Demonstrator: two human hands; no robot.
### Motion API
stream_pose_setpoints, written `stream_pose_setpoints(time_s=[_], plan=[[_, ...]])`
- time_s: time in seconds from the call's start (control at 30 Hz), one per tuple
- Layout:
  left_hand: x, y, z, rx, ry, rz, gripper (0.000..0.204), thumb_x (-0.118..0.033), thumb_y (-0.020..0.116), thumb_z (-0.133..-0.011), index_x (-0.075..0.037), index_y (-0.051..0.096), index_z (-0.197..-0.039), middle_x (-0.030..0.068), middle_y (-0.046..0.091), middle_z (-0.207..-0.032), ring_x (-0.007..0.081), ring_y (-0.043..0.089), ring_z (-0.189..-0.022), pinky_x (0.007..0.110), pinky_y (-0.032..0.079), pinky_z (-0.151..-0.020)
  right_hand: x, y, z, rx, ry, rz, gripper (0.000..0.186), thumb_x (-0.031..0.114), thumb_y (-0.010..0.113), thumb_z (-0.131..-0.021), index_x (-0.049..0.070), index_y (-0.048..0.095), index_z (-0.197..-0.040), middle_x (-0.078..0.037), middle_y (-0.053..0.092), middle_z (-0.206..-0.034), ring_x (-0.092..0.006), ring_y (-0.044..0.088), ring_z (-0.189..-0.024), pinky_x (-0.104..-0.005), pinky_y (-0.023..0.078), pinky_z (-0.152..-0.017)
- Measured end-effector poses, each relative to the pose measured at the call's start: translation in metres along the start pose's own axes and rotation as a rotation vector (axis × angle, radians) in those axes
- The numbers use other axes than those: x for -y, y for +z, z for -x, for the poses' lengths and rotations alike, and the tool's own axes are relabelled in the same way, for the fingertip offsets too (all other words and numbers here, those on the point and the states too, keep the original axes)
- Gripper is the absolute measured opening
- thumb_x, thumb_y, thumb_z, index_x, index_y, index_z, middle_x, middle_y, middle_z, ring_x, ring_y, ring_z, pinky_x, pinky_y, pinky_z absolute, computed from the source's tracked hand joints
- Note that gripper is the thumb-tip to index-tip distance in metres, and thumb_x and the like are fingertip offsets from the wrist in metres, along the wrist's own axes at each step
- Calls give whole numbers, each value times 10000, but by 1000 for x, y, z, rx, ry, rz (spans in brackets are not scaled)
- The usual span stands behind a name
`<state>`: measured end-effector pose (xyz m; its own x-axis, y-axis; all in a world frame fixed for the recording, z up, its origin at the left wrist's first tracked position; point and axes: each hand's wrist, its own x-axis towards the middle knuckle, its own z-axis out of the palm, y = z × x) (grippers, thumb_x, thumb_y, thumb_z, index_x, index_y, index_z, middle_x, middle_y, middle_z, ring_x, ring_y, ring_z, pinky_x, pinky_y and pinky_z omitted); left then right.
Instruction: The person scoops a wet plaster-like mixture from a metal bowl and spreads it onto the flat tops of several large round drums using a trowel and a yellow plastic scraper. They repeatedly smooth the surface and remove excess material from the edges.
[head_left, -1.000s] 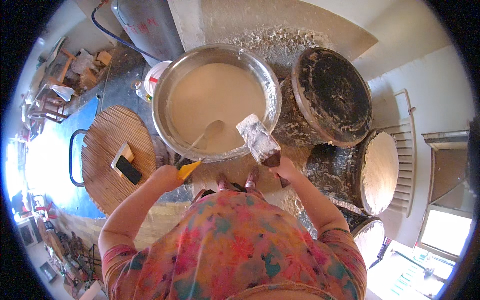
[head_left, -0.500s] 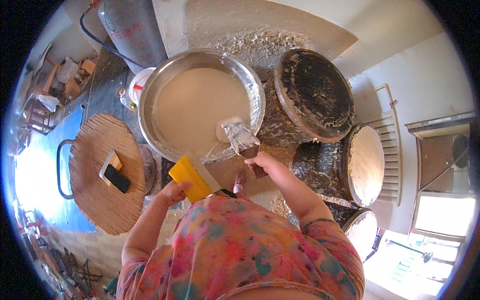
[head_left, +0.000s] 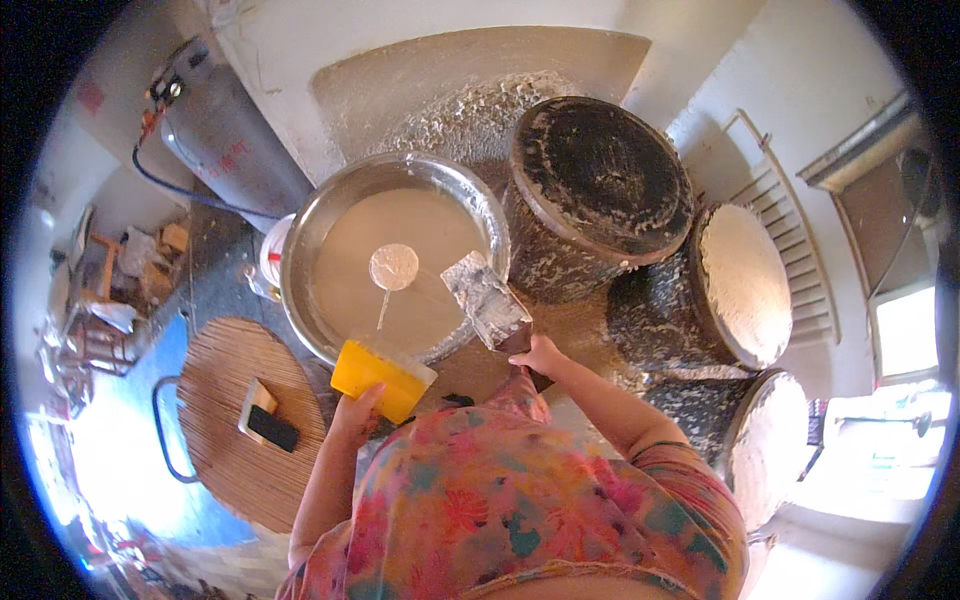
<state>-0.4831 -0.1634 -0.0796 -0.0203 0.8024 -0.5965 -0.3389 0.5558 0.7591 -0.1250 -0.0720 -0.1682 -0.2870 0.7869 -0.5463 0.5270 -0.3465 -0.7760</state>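
At centre frame, left hand [head_left: 352, 418] now grips a yellow scraper [head_left: 382, 377] w/ fingers closed on it, lifted to the rim of the steel basin [head_left: 300, 250] of batter vs 1 s ago. Right hand [head_left: 538, 355] holds the batter-coated spreader [head_left: 485, 298] over the basin edge. Ladle [head_left: 393, 268] floats mid-basin; looks like tool-cleaning stage.

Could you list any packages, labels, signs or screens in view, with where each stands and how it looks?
Marking on the gas cylinder: upper left, faint red on grey metal.
Red patch: on the wall left of the cylinder, too blurred to tell more.
No packages or screens are clear enough to tell.
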Motion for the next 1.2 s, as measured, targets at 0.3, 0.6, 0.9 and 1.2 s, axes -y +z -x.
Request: stream_pose_setpoints(time_s=[0.3, 0.6, 0.9, 1.2], plan=[[-123, 49, 70, -46, 37, -113, 390, -145, 611, -750, -43, 468, -1098, 48, 558, -954, 134, 526, -717, 247, 403, -563, 62, 6, -36, 14, -147, -155, 318, 198, 692, -661, -27, 541, -827, -109, 590, -613, -171, 572, -489, -308, 462, -478], [-181, 181, 49, 81, 34, -342, 350, -170, 624, -735, -71, 501, -1048, 27, 570, -873, 77, 492, -541, 196, 361, -431, 45, -175, -10, -305, -170, -205, 378, 192, 705, -672, -38, 504, -894, -85, 570, -570, -138, 559, -486, -289, 447, -457], [-104, 307, -93, 215, 474, -1263, 373, -314, 626, -725, 11, 578, -900, 155, 615, -808, 289, 609, -727, 372, 478, -626, 4, -255, 53, -375, 64, -958, 130, 68, 604, -760, 16, 507, -829, -40, 508, -641, -143, 488, -531, -285, 397, -488], [-70, 334, -136, 296, 843, -939, 285, -309, 603, -742, -34, 573, -811, 146, 587, -701, 292, 576, -588, 364, 451, -484, 6, -246, 47, -288, -61, -880, 111, 89, 591, -774, 37, 495, -793, -40, 520, -668, -141, 484, -545, -280, 406, -532]])
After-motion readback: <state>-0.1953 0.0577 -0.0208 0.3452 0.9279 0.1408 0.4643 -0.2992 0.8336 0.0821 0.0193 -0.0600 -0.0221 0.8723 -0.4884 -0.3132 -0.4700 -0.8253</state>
